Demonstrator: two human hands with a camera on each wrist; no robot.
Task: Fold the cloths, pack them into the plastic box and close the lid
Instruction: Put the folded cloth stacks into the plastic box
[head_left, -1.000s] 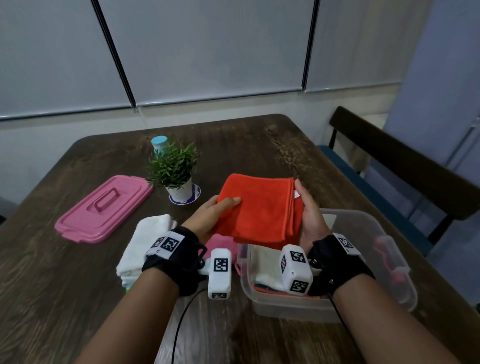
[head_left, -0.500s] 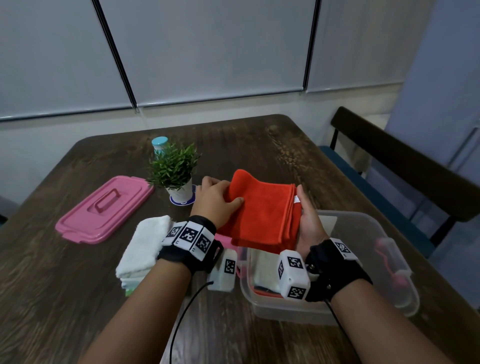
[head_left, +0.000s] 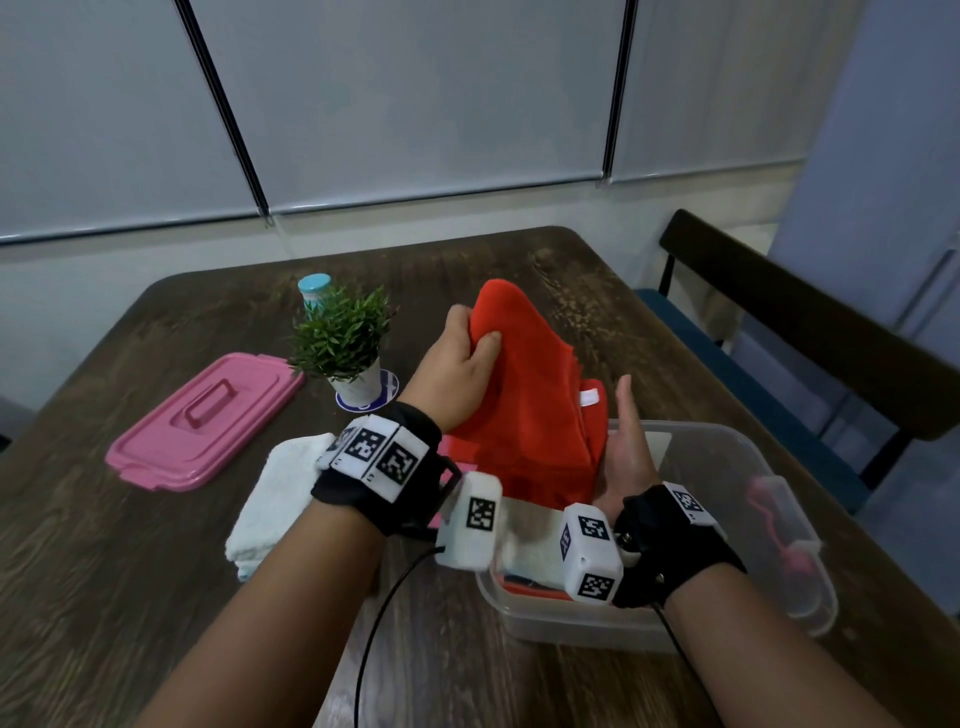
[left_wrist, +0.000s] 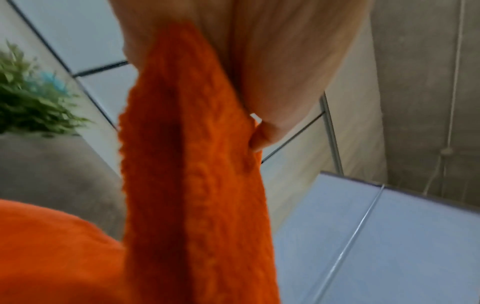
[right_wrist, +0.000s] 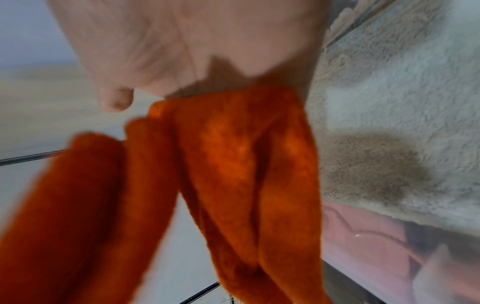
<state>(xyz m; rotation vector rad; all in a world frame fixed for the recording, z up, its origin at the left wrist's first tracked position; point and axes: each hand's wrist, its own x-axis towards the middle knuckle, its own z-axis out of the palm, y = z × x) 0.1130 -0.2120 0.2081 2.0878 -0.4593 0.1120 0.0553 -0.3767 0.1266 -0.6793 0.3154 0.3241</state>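
- The folded orange-red terry cloth (head_left: 524, 410) is being held in the air above the near-left end of the clear plastic box (head_left: 727, 457), tilted up on edge with its white label facing right.
- The left hand (head_left: 457, 369) is gripping the cloth's upper left edge, thumb curled over the front and fingers wrapped behind.
- The right hand (head_left: 626, 457) is cupping the cloth's lower right side, thumb straight up; the wrist view is showing its fingers (right_wrist: 114, 100) lying against the layered edges, though how tightly is unclear.
- White and red cloths are already lying in the box beneath.
- Judgement: for a clean placement, both hands should be keeping the layers pinched together, lowering the cloth flat onto the pile, and releasing only once it is resting.
- A folded white towel (head_left: 280, 493) is waiting on the dark wooden table (head_left: 104, 597), and the pink rectangular lid (head_left: 208, 415) is lying well apart to the left, near a small potted plant (head_left: 343, 338).
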